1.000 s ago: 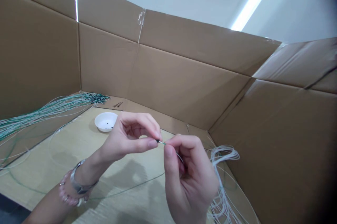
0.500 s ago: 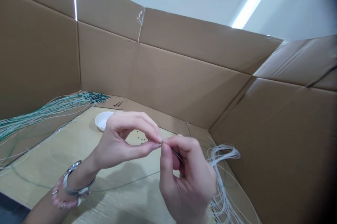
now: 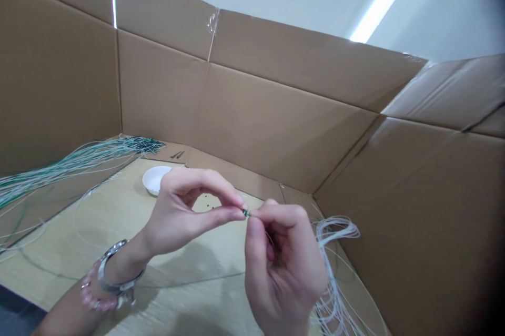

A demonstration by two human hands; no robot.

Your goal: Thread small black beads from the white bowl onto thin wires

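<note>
My left hand (image 3: 193,207), with a watch and a pink bead bracelet at the wrist, pinches a tiny green piece (image 3: 246,213) between thumb and forefinger. Against it, the thumb and forefinger of my right hand (image 3: 284,257) are closed on a thin wire (image 3: 269,236), which shows partly inside the curled fingers. The fingertips of both hands nearly meet above the board. A long thin green wire (image 3: 197,282) curves across the board below them. Several tiny dark pieces (image 3: 208,205) lie behind my left hand, close to a white dish (image 3: 153,179).
Cardboard walls (image 3: 284,125) enclose the yellowish board (image 3: 118,210). A bundle of green and white wires (image 3: 90,156) lies along the left. Coiled white wires (image 3: 333,252) lie right of my right hand. Small dark metal pieces (image 3: 177,155) rest at the back.
Both hands have shifted slightly to the right. The tiny green piece between the fingertips now shows more clearly, with a small gap between the two hands.
</note>
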